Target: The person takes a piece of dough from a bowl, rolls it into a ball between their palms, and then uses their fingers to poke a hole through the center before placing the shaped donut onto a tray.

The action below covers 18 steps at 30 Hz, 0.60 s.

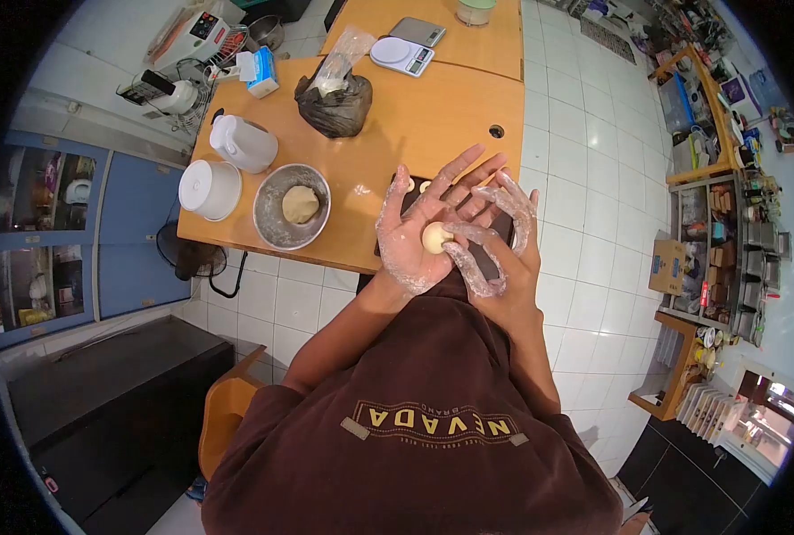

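Observation:
My left hand [408, 248] is held palm up, its fingers spread and dusted with flour. A small, smooth, pale dough ball [434, 238] rests on that palm. Over it, my right hand [515, 272] curls in from the right, thumb and fingertips touching the ball; flour coats these fingers too. Beneath both hands lies a dark tray [410, 202], mostly covered by them, with small pale dough pieces [425, 186] showing near its far edge. To the left, a metal bowl [268, 230] holds a larger lump of dough [300, 205].
On the wooden table [442, 107] are a white tub [210, 190], a white jug [243, 143], a black plastic bag [336, 105], a blue box [261, 73] and a white kitchen scale [401, 53]. The table's near edge runs just before my body. Shelves [705, 241] stand far right.

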### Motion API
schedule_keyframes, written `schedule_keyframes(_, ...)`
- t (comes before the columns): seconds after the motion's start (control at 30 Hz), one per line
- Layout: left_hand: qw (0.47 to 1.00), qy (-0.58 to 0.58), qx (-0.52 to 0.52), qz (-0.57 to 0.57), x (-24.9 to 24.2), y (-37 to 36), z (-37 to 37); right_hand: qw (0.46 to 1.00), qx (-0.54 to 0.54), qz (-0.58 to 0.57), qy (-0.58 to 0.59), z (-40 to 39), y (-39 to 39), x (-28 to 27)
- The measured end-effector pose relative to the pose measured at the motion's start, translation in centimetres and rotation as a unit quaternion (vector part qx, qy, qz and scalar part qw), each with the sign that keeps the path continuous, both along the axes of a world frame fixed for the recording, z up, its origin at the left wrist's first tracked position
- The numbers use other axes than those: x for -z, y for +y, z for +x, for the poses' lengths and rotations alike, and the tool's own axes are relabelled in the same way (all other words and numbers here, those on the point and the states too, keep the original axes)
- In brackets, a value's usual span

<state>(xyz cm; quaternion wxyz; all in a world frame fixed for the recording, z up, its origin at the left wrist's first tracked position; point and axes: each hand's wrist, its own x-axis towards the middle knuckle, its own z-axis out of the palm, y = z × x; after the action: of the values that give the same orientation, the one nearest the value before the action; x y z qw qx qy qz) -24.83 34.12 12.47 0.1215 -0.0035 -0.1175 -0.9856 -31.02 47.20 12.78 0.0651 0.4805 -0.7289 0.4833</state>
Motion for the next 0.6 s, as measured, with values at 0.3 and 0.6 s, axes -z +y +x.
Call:
schedule_keyframes(0.3,0.998,-0.013,-0.010,-0.056,0.36,0.15,0.26,1.000,0.003,0.000,0.024,0.36,0.15,0.69)
schedule_keyframes(0.6,0.999,-0.039,0.026,0.016,-0.27,-0.27,0.56,1.000,-0.010,0.024,-0.007,0.45,0.08,-0.07)
